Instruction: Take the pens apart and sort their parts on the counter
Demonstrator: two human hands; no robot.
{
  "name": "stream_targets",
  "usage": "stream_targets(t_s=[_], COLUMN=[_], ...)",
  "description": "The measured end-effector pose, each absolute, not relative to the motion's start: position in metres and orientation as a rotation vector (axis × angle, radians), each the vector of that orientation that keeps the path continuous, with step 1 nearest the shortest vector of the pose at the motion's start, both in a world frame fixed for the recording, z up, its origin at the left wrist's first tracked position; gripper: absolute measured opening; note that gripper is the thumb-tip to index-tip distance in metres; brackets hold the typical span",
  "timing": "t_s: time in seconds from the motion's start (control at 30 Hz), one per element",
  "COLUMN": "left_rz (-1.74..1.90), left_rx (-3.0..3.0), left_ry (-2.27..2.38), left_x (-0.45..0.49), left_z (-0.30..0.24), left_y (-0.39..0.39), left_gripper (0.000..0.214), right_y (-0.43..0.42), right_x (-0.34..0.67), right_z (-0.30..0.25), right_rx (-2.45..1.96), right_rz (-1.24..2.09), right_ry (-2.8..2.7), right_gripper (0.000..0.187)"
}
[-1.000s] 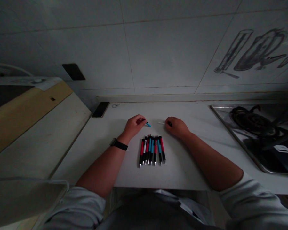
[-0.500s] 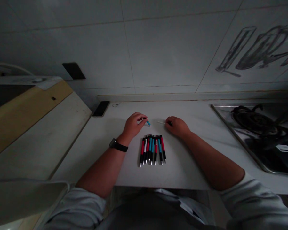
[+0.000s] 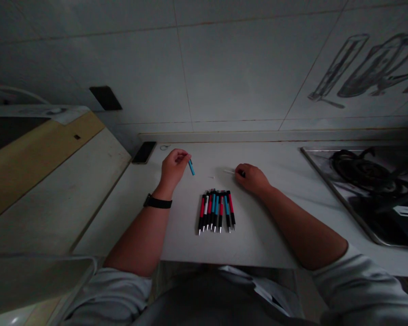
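Between the fingertips of my left hand [image 3: 175,168] is a blue pen barrel [image 3: 191,167], tilted, its lower end pointing down to the right. My right hand [image 3: 251,175] rests on the counter, fingers closed around a black part with a thin pale pen refill [image 3: 229,171] sticking out to the left. On the counter between the hands lies a tiny pale piece [image 3: 211,177], too small to name. Closer to me, several click pens [image 3: 216,210] in red, blue and white with black grips lie side by side, silver tips toward me.
A phone [image 3: 144,152] and a small ring-like object [image 3: 164,147] lie at the back left of the white counter [image 3: 258,244]. A gas stove [image 3: 357,181] is on the right. A pale cabinet-like panel [image 3: 88,167] with a wooden edge stands on the left.
My left hand has moved left and slightly back with the blue barrel, away from my right hand. The tiny pale piece now shows on the counter. My right hand stays nearly still.
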State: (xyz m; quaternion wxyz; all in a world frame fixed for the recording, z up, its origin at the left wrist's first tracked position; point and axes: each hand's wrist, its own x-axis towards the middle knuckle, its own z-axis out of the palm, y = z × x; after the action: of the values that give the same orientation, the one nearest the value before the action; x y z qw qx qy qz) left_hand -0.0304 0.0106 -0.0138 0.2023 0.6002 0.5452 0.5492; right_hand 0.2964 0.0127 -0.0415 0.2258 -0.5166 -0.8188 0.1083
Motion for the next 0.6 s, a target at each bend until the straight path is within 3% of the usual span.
stream_targets(t_s=[0.1, 0.23, 0.4, 0.6], left_rz=[1.364, 0.855, 0.320, 0.015], left_rx=[1.752, 1.898, 1.952, 1.967], left_ry=[1.602, 1.833, 2.070, 2.129], left_x=[-0.044, -0.062, -0.075, -0.087], left_z=[-0.009, -0.004, -0.007, -0.009], left_y=[0.010, 0.005, 0.001, 0.002], left_gripper=[0.017, 0.021, 0.016, 0.015], right_y=[0.012, 0.011, 0.012, 0.009], right_x=[0.296, 0.293, 0.287, 0.281], right_z=[-0.040, -0.040, -0.043, -0.041], right_rx=[-1.365, -1.289, -1.147, -1.042], right_rz=[0.310, 0.406, 0.818, 1.122], right_ry=[-2.200, -2.085, -1.767, -1.509], right_gripper=[0.013, 0.012, 0.021, 0.032])
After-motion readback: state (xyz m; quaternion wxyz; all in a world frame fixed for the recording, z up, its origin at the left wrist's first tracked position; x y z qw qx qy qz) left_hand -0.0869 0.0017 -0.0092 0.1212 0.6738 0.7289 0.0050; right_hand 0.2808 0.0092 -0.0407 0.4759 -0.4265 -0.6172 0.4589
